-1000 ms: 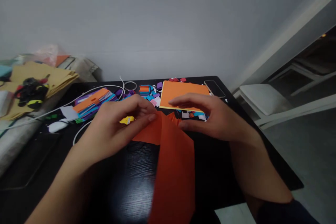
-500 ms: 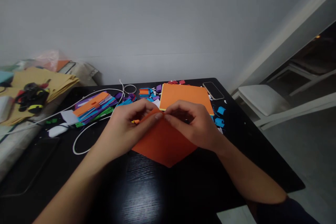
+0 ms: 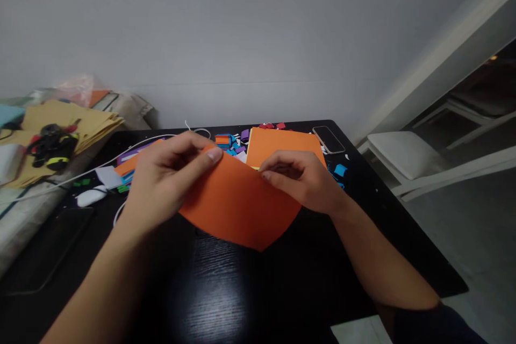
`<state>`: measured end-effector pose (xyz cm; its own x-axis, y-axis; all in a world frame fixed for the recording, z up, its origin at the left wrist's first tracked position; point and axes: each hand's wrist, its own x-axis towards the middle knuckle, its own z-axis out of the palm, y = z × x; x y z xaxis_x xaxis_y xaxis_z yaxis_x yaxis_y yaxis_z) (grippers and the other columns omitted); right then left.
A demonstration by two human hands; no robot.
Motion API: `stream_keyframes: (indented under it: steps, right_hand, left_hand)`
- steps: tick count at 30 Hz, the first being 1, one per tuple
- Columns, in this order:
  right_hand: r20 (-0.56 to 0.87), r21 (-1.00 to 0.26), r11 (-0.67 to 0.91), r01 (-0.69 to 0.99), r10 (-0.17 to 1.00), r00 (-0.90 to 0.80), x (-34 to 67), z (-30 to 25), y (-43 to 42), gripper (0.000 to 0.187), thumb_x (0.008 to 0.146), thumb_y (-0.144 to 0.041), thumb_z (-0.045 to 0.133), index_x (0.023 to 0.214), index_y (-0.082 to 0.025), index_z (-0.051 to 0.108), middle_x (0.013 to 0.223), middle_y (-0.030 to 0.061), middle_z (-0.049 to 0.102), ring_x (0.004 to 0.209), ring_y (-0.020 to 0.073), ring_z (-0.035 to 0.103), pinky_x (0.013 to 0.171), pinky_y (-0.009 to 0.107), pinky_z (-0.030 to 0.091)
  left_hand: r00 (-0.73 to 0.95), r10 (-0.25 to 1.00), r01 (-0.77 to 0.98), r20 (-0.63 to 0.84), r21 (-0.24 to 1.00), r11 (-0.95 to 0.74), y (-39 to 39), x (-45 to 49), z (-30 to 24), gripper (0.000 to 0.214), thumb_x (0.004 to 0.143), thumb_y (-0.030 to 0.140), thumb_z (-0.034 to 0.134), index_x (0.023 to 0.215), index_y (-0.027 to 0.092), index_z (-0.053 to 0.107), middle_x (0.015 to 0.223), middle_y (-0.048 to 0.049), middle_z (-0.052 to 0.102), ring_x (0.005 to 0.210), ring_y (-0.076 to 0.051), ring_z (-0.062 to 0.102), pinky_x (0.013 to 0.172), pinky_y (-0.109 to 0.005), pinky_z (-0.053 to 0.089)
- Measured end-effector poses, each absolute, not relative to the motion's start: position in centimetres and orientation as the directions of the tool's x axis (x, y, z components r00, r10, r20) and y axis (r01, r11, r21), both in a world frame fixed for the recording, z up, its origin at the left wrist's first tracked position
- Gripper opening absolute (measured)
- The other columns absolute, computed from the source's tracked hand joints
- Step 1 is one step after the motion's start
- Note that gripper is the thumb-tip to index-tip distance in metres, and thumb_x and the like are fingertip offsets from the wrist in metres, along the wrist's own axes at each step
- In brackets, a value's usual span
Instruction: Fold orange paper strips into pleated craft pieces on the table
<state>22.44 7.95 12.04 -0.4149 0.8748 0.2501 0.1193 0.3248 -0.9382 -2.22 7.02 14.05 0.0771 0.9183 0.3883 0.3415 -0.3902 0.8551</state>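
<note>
An orange sheet of paper (image 3: 242,199) is held up above the black table, curving between my two hands. My left hand (image 3: 171,172) pinches its upper left edge with the thumb on the near face. On the upper right edge, my right hand (image 3: 304,180) is closed, thumb and forefinger together on the paper. Behind the sheet lies a stack of orange paper (image 3: 286,145) with a yellow edge showing beneath. Small blue, purple, red and white paper pieces (image 3: 231,144) are scattered around that stack.
A phone (image 3: 328,140) lies at the table's back right corner. To the left are a white mouse (image 3: 92,196), a white cable (image 3: 110,160), a dark tablet-like slab (image 3: 52,247) and coloured paper strips (image 3: 135,164). Brown envelopes (image 3: 66,118) sit further left; a white stool (image 3: 405,153) stands at right.
My left hand has slid left and slightly up along the sheet's edge, away from my right hand. The sheet has spread wider; my right hand has shifted slightly right.
</note>
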Motion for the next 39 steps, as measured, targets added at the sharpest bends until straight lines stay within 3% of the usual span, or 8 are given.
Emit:
stream_keyframes:
  steps: [4, 10, 19, 24, 29, 33, 36, 39]
  right_hand:
    - [0.213, -0.95, 0.294, 0.106, 0.858, -0.467, 23.0, 11.8, 8.4, 0.006, 0.089, -0.023, 0.074, 0.087, -0.017, 0.071, 0.082, 0.0018, 0.071, 0.073, 0.0127, 0.065, 0.066, 0.025, 0.054]
    - [0.283, -0.929, 0.356, 0.1, 0.859, -0.427, 22.3, 11.6, 8.0, 0.005, 0.091, -0.021, 0.072, 0.087, -0.018, 0.07, 0.084, 0.0013, 0.069, 0.075, 0.0121, 0.063, 0.069, 0.025, 0.053]
    - [0.161, -0.956, 0.251, 0.152, 0.883, -0.442, 25.7, 11.5, 10.7, 0.011, 0.084, -0.027, 0.078, 0.081, -0.019, 0.071, 0.075, 0.0001, 0.07, 0.068, 0.0129, 0.066, 0.062, 0.025, 0.054]
    - [0.073, -0.99, 0.116, 0.085, 0.913, -0.402, 27.0, 11.0, 12.1, 0.018, 0.085, -0.034, 0.079, 0.082, -0.018, 0.07, 0.077, 0.0052, 0.077, 0.078, 0.0188, 0.076, 0.076, 0.033, 0.062]
    - [0.125, -0.992, 0.127, -0.016, 0.928, -0.352, 25.6, 10.6, 11.9, 0.027, 0.083, -0.04, 0.085, 0.093, -0.02, 0.068, 0.087, 0.0033, 0.075, 0.085, 0.0181, 0.075, 0.087, 0.037, 0.062]
    - [0.151, -0.986, 0.163, 0.025, 0.951, -0.27, 24.7, 10.1, 11.8, 0.031, 0.078, -0.04, 0.089, 0.096, -0.021, 0.072, 0.091, 0.0029, 0.072, 0.088, 0.0182, 0.07, 0.088, 0.037, 0.059]
    - [0.2, -0.979, 0.204, 0.003, 0.963, -0.18, 24.5, 9.9, 11.8, 0.027, 0.081, -0.043, 0.086, 0.086, -0.021, 0.072, 0.089, 0.0029, 0.072, 0.086, 0.0183, 0.068, 0.085, 0.036, 0.057]
    - [0.194, -0.98, 0.186, -0.072, 0.972, -0.131, 24.5, 10.3, 11.3, 0.025, 0.086, -0.045, 0.082, 0.089, -0.022, 0.072, 0.078, -0.0005, 0.067, 0.074, 0.0164, 0.064, 0.072, 0.032, 0.054]
  left_hand:
    - [-0.005, 0.928, 0.26, 0.372, 0.897, -0.358, 7.6, -3.2, 14.0, 0.021, 0.088, 0.041, 0.08, 0.081, 0.022, 0.075, 0.072, 0.0021, 0.066, 0.063, -0.011, 0.052, 0.053, -0.023, 0.036]
    - [0.105, 0.958, 0.243, 0.268, 0.927, -0.286, 7.2, -3.0, 14.1, 0.018, 0.086, 0.036, 0.083, 0.089, 0.02, 0.076, 0.074, 0.0012, 0.071, 0.065, -0.012, 0.061, 0.056, -0.022, 0.043]
    - [-0.207, 0.884, 0.218, 0.42, 0.9, -0.377, 7.8, -4.7, 14.7, 0.01, 0.08, 0.022, 0.086, 0.081, 0.017, 0.077, 0.074, 0.0025, 0.073, 0.064, -0.009, 0.058, 0.056, -0.018, 0.044]
    - [-0.237, 0.901, 0.134, 0.364, 0.93, -0.341, 8.4, -4.6, 14.5, 0.01, 0.08, 0.021, 0.083, 0.08, 0.017, 0.074, 0.071, 0.0029, 0.071, 0.058, -0.007, 0.055, 0.054, -0.018, 0.044]
    - [-0.27, 0.913, 0.007, 0.307, 0.949, -0.317, 8.6, -3.7, 13.9, 0.011, 0.08, 0.022, 0.083, 0.083, 0.017, 0.074, 0.073, 0.0014, 0.071, 0.06, -0.01, 0.06, 0.055, -0.02, 0.049]
    - [-0.243, 0.933, -0.065, 0.267, 0.955, -0.29, 9.0, -3.5, 13.5, 0.012, 0.08, 0.022, 0.082, 0.088, 0.018, 0.073, 0.074, 0.0017, 0.07, 0.061, -0.01, 0.061, 0.056, -0.02, 0.049]
    - [-0.239, 0.921, 0.03, 0.307, 0.951, -0.309, 9.0, -3.7, 13.6, 0.011, 0.08, 0.018, 0.079, 0.089, 0.019, 0.073, 0.075, 0.0034, 0.068, 0.061, -0.009, 0.058, 0.055, -0.02, 0.045]
    - [-0.195, 0.857, 0.293, 0.477, 0.862, -0.413, 8.7, -4.0, 14.0, 0.007, 0.081, 0.015, 0.075, 0.086, 0.02, 0.074, 0.076, 0.0026, 0.071, 0.069, -0.011, 0.064, 0.064, -0.023, 0.049]
